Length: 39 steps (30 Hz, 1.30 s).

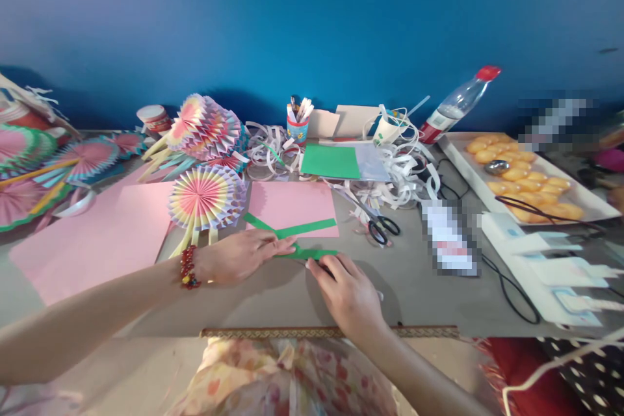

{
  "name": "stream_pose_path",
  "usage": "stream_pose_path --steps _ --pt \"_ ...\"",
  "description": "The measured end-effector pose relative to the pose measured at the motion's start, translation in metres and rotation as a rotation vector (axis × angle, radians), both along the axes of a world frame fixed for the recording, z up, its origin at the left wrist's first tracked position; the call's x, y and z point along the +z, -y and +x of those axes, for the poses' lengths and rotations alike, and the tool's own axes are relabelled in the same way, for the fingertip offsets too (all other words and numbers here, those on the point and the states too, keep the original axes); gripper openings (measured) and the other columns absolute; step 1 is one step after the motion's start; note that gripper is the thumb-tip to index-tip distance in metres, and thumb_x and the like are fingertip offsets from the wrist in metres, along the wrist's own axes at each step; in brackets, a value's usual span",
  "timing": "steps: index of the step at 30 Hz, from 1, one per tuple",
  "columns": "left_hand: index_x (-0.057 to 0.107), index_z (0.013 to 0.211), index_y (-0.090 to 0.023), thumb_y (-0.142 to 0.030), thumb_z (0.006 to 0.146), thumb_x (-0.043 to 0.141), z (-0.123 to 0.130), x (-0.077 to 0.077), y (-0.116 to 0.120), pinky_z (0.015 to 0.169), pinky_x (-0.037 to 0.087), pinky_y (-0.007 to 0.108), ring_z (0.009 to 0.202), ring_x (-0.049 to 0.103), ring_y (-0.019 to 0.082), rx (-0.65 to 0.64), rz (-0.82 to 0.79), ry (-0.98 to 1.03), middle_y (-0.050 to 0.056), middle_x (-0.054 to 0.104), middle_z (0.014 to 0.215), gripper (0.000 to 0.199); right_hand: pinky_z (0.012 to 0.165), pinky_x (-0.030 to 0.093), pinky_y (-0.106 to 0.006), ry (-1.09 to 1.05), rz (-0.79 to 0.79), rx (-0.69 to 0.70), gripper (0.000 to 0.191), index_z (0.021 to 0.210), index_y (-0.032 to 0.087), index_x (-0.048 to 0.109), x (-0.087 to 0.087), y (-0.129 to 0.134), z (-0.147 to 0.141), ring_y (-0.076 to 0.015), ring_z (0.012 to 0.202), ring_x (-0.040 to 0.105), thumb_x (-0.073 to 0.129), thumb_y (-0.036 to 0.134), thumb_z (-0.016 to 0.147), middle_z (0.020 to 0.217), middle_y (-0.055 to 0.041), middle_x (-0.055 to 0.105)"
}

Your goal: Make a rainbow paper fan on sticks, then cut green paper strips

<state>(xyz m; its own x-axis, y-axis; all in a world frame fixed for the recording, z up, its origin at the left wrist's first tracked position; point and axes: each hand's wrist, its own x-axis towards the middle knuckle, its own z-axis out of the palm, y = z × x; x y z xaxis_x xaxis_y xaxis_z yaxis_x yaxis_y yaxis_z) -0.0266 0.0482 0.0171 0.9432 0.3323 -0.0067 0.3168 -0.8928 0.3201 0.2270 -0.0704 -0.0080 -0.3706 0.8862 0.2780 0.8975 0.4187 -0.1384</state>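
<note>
A green paper strip [316, 253] lies on the grey table between my two hands. My left hand [246, 253], with a red bead bracelet at the wrist, presses its closed fingertips onto the strip's left end. At the right end, the curled thumb and fingers of my right hand [348, 289] grip the strip close to the tabletop. A small dark patch under those fingers is too hidden to name. Just beyond lie more green strips [307, 228], crossing at an angle, partly over a pink paper sheet [292, 205]. Black-handled scissors [384, 229] rest to the right.
Pleated paper fans [207, 198] and large pink sheets [107, 227] occupy the left. Behind are a pen cup [298, 130], green paper [330, 161] and curled white strips [404, 179]. Rightward stand a tilted bottle [458, 104], a tray [461, 166] and a power strip [524, 260] with cables.
</note>
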Motion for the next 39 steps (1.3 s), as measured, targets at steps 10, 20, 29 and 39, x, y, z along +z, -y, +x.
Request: stream_pose_path --steps 10,20,29,39 --pt "0.010 0.156 -0.018 -0.006 0.097 0.032 -0.001 0.002 -0.004 0.098 0.043 0.034 0.113 0.055 0.022 -0.046 -0.079 -0.034 0.011 0.057 0.139 0.064 0.071 0.040 -0.030 0.012 0.040 0.010 0.025 0.114 0.021 0.066 -0.001 -0.004 -0.020 -0.0193 0.085 0.056 0.065 0.015 0.089 0.090 -0.0045 0.066" --pt "0.056 0.129 -0.020 -0.009 0.096 0.039 0.003 0.006 -0.017 0.098 0.042 0.035 0.113 0.054 0.022 -0.112 -0.010 0.053 0.011 0.062 0.124 0.039 0.070 0.038 -0.031 0.023 0.020 0.006 0.026 0.113 0.022 0.066 -0.001 -0.005 -0.022 -0.0201 0.084 0.057 0.067 0.016 0.088 0.090 -0.0044 0.066" --pt "0.061 0.120 -0.021 -0.009 0.095 0.041 0.002 0.008 -0.023 0.087 0.043 0.033 0.097 0.056 0.022 -0.105 0.026 -0.018 0.010 0.062 0.103 0.034 0.071 0.038 -0.032 0.032 -0.004 0.012 0.027 0.114 0.021 0.065 0.003 -0.006 -0.023 -0.0202 0.084 0.056 0.067 0.016 0.088 0.091 -0.0036 0.066" --pt "0.057 0.130 -0.025 -0.006 0.094 0.044 -0.001 0.004 -0.023 0.090 0.043 0.034 0.096 0.056 0.021 -0.131 0.044 0.022 0.009 0.062 0.102 0.043 0.069 0.038 -0.032 0.043 0.009 0.002 0.023 0.112 0.023 0.065 -0.001 -0.008 -0.030 -0.0203 0.084 0.057 0.064 0.017 0.090 0.090 -0.0040 0.066"
